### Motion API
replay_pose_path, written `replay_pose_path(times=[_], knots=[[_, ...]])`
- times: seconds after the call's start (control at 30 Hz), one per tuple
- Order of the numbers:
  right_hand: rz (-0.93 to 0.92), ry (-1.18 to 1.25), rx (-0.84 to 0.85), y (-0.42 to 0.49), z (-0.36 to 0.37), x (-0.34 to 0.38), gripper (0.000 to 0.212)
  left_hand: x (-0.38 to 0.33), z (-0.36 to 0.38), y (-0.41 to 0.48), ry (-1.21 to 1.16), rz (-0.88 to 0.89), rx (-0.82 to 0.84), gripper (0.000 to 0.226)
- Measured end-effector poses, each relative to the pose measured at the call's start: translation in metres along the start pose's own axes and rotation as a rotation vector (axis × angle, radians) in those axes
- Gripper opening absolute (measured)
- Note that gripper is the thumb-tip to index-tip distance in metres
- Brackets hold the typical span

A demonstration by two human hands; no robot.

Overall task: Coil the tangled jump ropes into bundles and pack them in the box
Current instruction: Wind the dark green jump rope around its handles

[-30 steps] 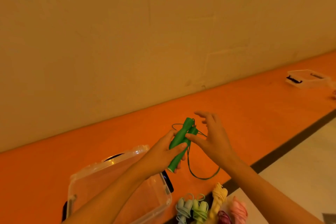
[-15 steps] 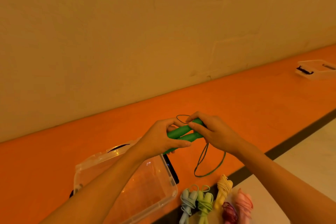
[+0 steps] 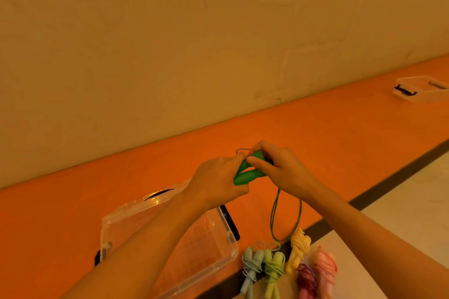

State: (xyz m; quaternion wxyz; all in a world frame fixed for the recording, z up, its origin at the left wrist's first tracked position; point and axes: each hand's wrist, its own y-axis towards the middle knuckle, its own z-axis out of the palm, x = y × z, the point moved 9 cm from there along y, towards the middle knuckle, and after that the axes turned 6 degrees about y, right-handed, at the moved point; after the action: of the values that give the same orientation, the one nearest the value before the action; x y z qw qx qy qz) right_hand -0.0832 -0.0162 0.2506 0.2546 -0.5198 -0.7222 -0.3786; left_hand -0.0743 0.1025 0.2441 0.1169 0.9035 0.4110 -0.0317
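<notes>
Green handles (image 3: 245,173) paired, held just beyond box's (image 3: 145,201) far right corner. Long axis runs from box-side butts up and away from box. My left hand (image 3: 218,177) wraps butt ends. Right hand (image 3: 284,172) pinches far ends where cord exits. Cord loop (image 3: 272,218) hangs right of box, under right hand, so I judge right hand nearer for winding. Finished bundles (image 3: 274,266) right of box. No legible writing.

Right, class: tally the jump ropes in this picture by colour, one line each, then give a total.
dark green rope: 1
blue rope: 1
light green rope: 1
yellow rope: 1
maroon rope: 1
pink rope: 1
Total: 6
</notes>
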Motion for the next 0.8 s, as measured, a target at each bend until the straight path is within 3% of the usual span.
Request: replay_pose_path(times=[0.27,0.47,0.6,0.8], knots=[[0.067,0.056,-0.001,0.002,-0.031,-0.025,0.020,0.036,0.000,-0.004,-0.049,-0.031,0.009,0.032],[0.078,0.112,0.040,0.004,-0.040,-0.024,0.015,0.035,0.001,-0.008,-0.062,0.003,0.005,0.055],[0.120,0.074,-0.011,0.004,-0.065,-0.026,0.028,0.044,0.001,-0.007,-0.121,-0.006,0.053,0.043],[0.124,0.013,-0.027,0.006,-0.072,-0.036,0.017,0.050,0.003,-0.010,-0.031,-0.087,0.031,0.039]])
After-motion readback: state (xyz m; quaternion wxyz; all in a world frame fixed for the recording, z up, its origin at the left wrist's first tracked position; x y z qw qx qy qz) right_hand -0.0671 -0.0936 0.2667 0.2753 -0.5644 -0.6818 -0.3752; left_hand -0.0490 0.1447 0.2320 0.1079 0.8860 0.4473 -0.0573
